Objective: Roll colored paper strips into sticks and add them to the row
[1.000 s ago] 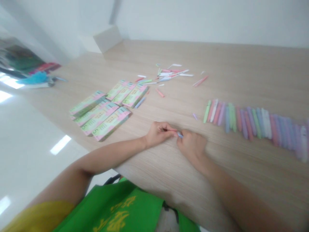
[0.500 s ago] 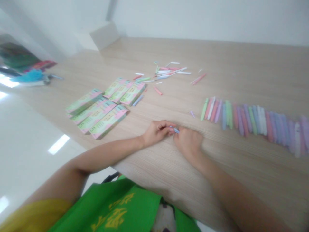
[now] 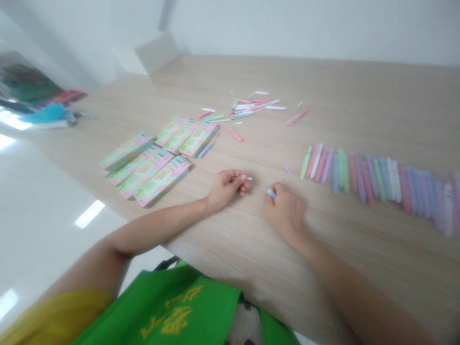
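Note:
Close to the middle of the table, my left hand (image 3: 228, 188) pinches a small pale pen piece (image 3: 249, 178) between thumb and fingertips. A short gap to the right, my right hand (image 3: 285, 208) is closed around a light blue pen barrel (image 3: 270, 192); only its end shows beyond the thumb and the rest is hidden in the fist. A small purple cone-shaped piece (image 3: 287, 170) lies on the table just beyond my right hand. Further right runs a long row of pastel pens (image 3: 379, 177), side by side, in green, pink, white, purple and blue.
Several green and pink boxes (image 3: 158, 179) lie left of my hands, with a blue pen part (image 3: 206, 149) beside them. Loose pen parts (image 3: 251, 106) are scattered toward the back. A white box (image 3: 157, 52) stands by the wall, and a bright blue item (image 3: 45, 114) lies far left.
My hands have moved apart. The pen they held together is now separated, the small pale piece in my left hand and the blue barrel in my right.

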Motion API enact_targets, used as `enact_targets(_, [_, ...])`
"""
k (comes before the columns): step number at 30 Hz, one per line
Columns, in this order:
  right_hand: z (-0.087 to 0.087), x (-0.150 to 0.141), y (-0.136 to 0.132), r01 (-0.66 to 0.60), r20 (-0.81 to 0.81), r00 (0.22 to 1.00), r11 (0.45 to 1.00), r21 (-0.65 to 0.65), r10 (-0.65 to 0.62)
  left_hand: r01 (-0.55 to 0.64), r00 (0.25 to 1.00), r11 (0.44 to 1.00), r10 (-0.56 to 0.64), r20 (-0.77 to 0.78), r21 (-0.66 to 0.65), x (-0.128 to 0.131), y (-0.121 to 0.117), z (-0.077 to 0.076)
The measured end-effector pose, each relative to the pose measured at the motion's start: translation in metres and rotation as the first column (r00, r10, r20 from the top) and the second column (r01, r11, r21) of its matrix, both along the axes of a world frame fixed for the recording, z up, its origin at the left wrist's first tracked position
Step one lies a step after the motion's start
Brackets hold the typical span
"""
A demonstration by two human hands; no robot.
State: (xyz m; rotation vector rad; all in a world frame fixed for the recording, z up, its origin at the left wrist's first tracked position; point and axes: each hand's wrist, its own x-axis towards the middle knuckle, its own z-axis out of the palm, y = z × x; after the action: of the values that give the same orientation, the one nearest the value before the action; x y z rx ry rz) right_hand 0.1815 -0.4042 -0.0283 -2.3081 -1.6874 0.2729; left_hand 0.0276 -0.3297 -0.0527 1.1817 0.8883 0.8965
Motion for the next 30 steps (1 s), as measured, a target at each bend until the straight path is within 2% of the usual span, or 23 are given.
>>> enact_targets(2, [-0.004,0.001,-0.004,-0.005,-0.188,0.981,0.986,0.165,0.036,0.004,0.999,0.999,-0.003,0.037,-0.037,0.000,0.001,0.002])
enact_targets(5, [-0.010,-0.004,-0.011,-0.018,-0.453,0.871,0.935,0.354,0.188,0.063,0.996,0.998,-0.062,0.057,-0.019,0.002,-0.005,0.004])
enact_targets(7, [-0.014,-0.010,-0.016,0.005,-0.571,0.780,0.910,0.414,0.256,0.100,0.992,0.994,-0.103,0.069,0.035,0.003,-0.011,0.005])
enact_targets(10, [-0.017,-0.017,-0.021,0.093,-0.693,0.667,0.892,0.442,0.273,0.115,0.992,0.976,-0.122,0.027,0.183,0.000,-0.017,0.006])
enact_targets(13, [-0.018,-0.019,-0.022,0.147,-0.761,0.601,0.902,0.405,0.244,0.127,0.991,0.941,-0.109,-0.073,0.314,-0.006,-0.020,0.009])
enact_targets(16, [-0.017,-0.020,-0.022,0.086,-0.818,0.521,0.938,0.337,0.246,0.154,0.986,0.927,-0.124,-0.108,0.342,-0.009,-0.021,0.011])
enact_targets(18, [-0.016,-0.020,-0.021,0.054,-0.881,0.411,0.958,0.280,0.234,0.146,0.987,0.943,-0.119,-0.107,0.298,-0.007,-0.022,0.010])
enact_targets(21, [-0.012,-0.020,-0.017,0.107,-0.943,0.245,0.961,0.256,0.224,0.072,0.996,0.983,-0.061,-0.071,0.169,0.002,-0.022,0.005])
enact_targets(23, [-0.008,-0.017,-0.013,0.166,-0.962,0.176,0.957,0.237,0.208,0.013,0.999,0.995,-0.009,-0.039,0.099,0.008,-0.024,0.004])
enact_targets(25, [-0.004,-0.012,-0.009,0.216,-0.984,0.106,0.963,0.163,0.143,-0.045,0.999,0.995,0.046,-0.017,0.090,0.010,-0.027,0.005])
enact_targets(28, [0.002,-0.007,-0.005,0.215,-1.000,-0.015,0.976,0.016,0.019,-0.077,0.996,0.968,0.088,-0.036,0.237,0.004,-0.033,0.007])
enact_targets(30, [0.004,-0.006,-0.004,0.143,-0.997,-0.067,0.989,-0.046,-0.037,-0.021,0.993,0.912,0.067,-0.098,0.411,-0.002,-0.037,0.009])
